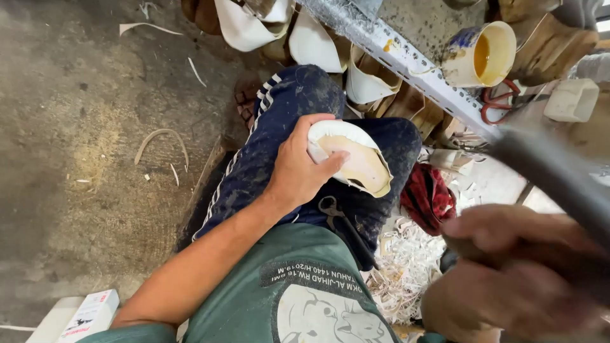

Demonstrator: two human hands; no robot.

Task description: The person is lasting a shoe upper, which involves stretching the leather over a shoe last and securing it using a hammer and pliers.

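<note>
My left hand [297, 170] presses a white shoe upper with a tan inner lining [357, 160] down on my knee, which is in dark blue trousers [289, 108]. Its thumb and fingers wrap the near edge of the piece. My right hand [508, 273] is low on the right and blurred. It is closed around the dark handle of a tool whose grey shaft [554, 174] slants up to the right, above and to the right of the shoe piece. The blur keeps me from making out the tool's head.
A pot of yellow glue [481, 54] stands on a perforated metal rail [406, 60]. More white uppers [248, 25] lean behind the knee. A metal hand tool [333, 213] lies on my lap, beside a red cloth [429, 194] and white trimmings [406, 263]. A white box [92, 314] sits on the concrete floor.
</note>
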